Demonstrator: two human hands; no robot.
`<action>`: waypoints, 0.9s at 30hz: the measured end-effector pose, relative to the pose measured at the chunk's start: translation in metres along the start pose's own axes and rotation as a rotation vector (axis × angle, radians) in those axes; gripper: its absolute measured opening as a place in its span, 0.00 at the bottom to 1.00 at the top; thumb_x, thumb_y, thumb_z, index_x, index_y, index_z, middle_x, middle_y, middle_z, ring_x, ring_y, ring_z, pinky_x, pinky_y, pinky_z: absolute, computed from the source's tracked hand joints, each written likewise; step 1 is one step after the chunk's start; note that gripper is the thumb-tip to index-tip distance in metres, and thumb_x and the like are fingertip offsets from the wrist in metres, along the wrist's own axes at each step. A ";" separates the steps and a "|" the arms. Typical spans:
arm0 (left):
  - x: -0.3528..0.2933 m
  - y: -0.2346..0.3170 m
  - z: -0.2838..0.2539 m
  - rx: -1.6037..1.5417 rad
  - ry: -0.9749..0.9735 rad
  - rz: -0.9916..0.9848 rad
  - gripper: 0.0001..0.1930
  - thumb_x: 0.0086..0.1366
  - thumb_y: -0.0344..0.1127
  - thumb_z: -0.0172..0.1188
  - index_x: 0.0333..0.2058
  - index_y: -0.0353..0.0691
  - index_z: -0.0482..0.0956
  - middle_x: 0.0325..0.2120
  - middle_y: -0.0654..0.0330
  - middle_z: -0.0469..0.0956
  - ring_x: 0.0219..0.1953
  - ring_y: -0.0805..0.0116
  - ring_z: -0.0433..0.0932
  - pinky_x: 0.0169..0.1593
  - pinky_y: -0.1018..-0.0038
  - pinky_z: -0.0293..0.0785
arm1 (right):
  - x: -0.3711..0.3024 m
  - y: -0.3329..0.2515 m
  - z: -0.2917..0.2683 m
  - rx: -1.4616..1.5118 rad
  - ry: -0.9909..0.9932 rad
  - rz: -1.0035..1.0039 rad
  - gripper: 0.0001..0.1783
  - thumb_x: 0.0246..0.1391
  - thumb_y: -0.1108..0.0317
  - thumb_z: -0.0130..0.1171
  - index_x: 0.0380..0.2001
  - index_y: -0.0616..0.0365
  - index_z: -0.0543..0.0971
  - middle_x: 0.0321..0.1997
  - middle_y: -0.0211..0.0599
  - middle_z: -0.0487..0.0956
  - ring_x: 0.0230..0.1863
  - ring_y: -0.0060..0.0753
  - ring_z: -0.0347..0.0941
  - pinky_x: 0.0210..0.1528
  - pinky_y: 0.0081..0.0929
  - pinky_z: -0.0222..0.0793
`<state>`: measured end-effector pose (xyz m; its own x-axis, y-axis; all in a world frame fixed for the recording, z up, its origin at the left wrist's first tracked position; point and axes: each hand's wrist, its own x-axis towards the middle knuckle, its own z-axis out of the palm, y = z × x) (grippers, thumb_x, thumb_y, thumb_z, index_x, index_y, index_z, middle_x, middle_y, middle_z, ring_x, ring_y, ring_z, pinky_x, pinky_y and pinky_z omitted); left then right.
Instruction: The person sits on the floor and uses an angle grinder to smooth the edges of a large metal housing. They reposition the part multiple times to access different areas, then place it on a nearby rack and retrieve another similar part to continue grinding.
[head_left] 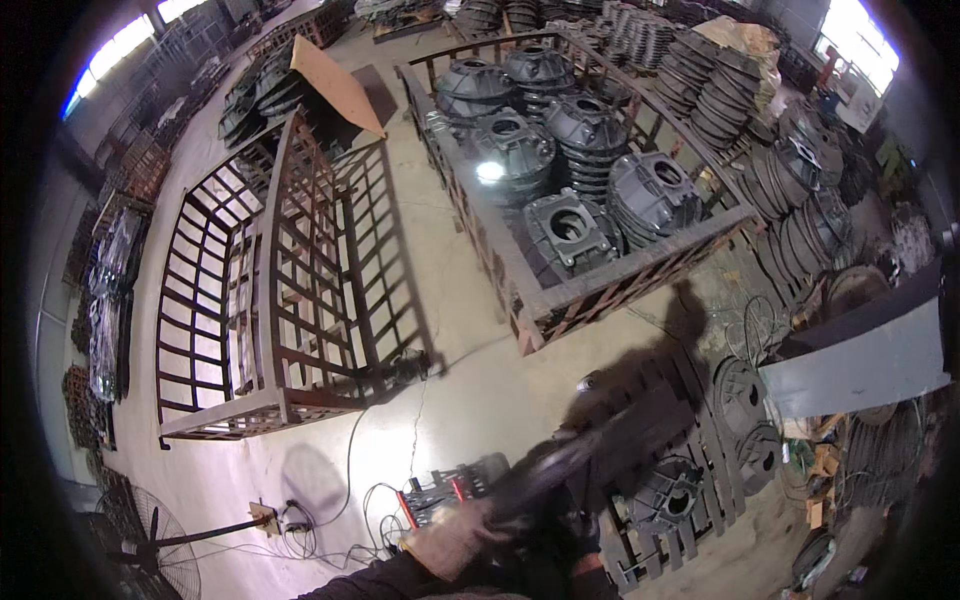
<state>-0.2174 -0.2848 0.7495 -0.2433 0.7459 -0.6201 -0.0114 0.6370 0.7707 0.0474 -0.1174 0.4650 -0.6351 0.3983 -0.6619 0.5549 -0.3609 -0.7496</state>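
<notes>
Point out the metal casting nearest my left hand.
The grey casting, the only one visible on the slatted pallet; the others in view lie off that pallet, farther from your left hand.

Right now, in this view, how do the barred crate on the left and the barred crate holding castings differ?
The left crate shows pale floor through its bars, whereas the right crate is largely filled with stacked castings. In the picture, the left crate looks narrower and the right crate wider. Both have barred sides and stand on the floor.
</notes>
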 end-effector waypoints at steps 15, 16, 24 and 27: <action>0.092 -0.034 -0.260 -0.002 0.674 0.017 0.10 0.72 0.37 0.66 0.44 0.37 0.86 0.33 0.58 0.87 0.33 0.73 0.85 0.35 0.75 0.80 | 0.251 -0.288 0.158 0.060 -0.208 -0.243 0.25 0.71 0.64 0.56 0.67 0.62 0.73 0.60 0.50 0.82 0.58 0.47 0.81 0.62 0.40 0.78; 0.109 -0.024 -0.280 -0.078 0.723 0.038 0.10 0.72 0.38 0.66 0.44 0.37 0.86 0.33 0.58 0.88 0.33 0.73 0.85 0.35 0.75 0.80 | 0.268 -0.306 0.164 0.053 -0.204 -0.262 0.25 0.71 0.64 0.56 0.67 0.62 0.73 0.61 0.50 0.82 0.58 0.47 0.81 0.62 0.40 0.78; 0.169 0.014 -0.423 0.899 1.019 0.152 0.18 0.70 0.51 0.68 0.43 0.41 0.82 0.34 0.57 0.84 0.34 0.71 0.85 0.33 0.76 0.82 | 0.330 -0.489 0.215 -0.118 0.081 -0.633 0.24 0.74 0.55 0.55 0.65 0.57 0.76 0.58 0.47 0.83 0.57 0.48 0.82 0.63 0.46 0.79; 0.229 -0.010 -0.522 1.796 0.778 0.435 0.21 0.75 0.43 0.60 0.62 0.43 0.70 0.48 0.54 0.77 0.27 0.74 0.81 0.27 0.78 0.81 | 0.352 -0.576 0.238 0.496 0.017 -0.302 0.24 0.76 0.54 0.51 0.65 0.57 0.76 0.61 0.45 0.83 0.60 0.49 0.81 0.65 0.48 0.78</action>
<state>-0.7796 -0.2218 0.6762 -0.2564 0.9617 0.0975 0.8341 0.2711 -0.4805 -0.6238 0.0297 0.6651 -0.7151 0.5570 -0.4224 0.0294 -0.5798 -0.8142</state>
